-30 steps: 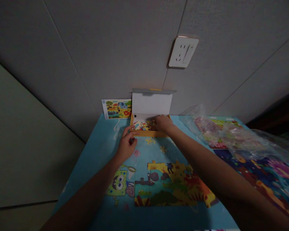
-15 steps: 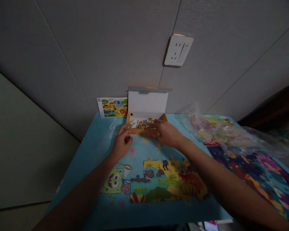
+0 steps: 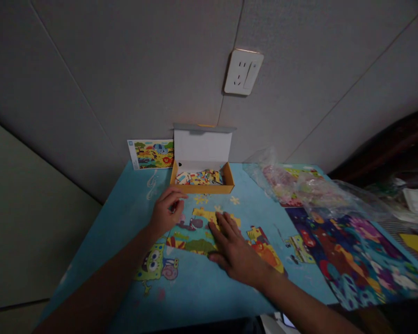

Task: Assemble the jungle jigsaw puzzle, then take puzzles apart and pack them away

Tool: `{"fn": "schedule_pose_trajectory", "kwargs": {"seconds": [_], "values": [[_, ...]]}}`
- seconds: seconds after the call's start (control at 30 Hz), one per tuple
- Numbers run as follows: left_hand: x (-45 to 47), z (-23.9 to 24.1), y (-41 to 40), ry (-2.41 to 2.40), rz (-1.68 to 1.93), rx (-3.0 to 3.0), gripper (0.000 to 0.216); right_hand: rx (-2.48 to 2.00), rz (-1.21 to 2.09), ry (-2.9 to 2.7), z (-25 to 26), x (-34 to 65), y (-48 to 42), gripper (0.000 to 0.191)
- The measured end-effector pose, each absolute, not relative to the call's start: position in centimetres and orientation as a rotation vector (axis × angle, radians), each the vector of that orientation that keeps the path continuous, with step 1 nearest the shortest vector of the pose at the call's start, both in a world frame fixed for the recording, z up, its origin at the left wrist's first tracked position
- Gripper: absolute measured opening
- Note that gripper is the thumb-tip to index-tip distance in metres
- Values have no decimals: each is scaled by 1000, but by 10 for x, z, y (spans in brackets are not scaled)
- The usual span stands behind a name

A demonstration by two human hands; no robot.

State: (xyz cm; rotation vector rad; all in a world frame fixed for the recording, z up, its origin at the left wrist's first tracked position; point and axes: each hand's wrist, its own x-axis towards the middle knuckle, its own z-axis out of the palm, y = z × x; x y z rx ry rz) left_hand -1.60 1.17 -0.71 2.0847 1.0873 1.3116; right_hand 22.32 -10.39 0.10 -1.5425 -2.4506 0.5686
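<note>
My right hand [image 3: 231, 246] lies flat with fingers spread on a joined section of jigsaw puzzle [image 3: 195, 246], covering part of it. This section shows a dark hippo-like animal and green bushes. Right of the hand, another puzzle part [image 3: 268, 253] with an orange lion sits apart and askew. My left hand [image 3: 167, 211] hovers around the puzzle's upper left corner, fingers loosely curled and thumb apart, with nothing visible in it. Just beyond it stands an orange box [image 3: 207, 189], lid up, with loose puzzle pieces [image 3: 202, 177] inside.
A picture card [image 3: 153, 155] leans on the wall left of the box. Crumpled clear plastic bags [image 3: 310, 190] lie at the right, partly over another picture. A dark blue puzzle [image 3: 358, 255] covers the table's right side. A socket plate [image 3: 244, 72] is on the wall.
My right hand has left the box and come down onto the puzzle. The puzzle section has shifted toward the box, and the lion part is now separate. My left hand has drawn off the box edge.
</note>
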Motion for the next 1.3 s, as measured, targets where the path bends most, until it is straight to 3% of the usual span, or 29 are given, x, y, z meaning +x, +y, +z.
{"fn": "schedule_pose_trajectory", "kwargs": {"seconds": [0.17, 0.3, 0.43, 0.7, 0.97, 1.13, 1.3], "values": [[-14, -11, 3, 986, 837, 2312, 34, -1377, 476, -2432, 1, 205, -65, 81], [-15, -17, 2, 999, 710, 2470, 51, -1473, 296, -2269, -3, 204, -47, 54], [-9, -18, 2, 1095, 623, 2582, 46, -1728, 71, -2158, -8, 199, -44, 37], [-1, -15, 3, 1218, 586, 2617, 45, -1828, -18, -2174, -5, 190, -45, 26], [-4, -15, 1, 1285, 705, 2261, 49, -1779, 25, -2201, -2, 190, -47, 19], [-3, -19, 0, 1199, 808, 1797, 30, -1677, 154, -2134, -6, 194, -45, 13], [-1, -14, 1, 1167, 853, 1744, 24, -1533, 337, -2028, -11, 199, -43, 15]]}}
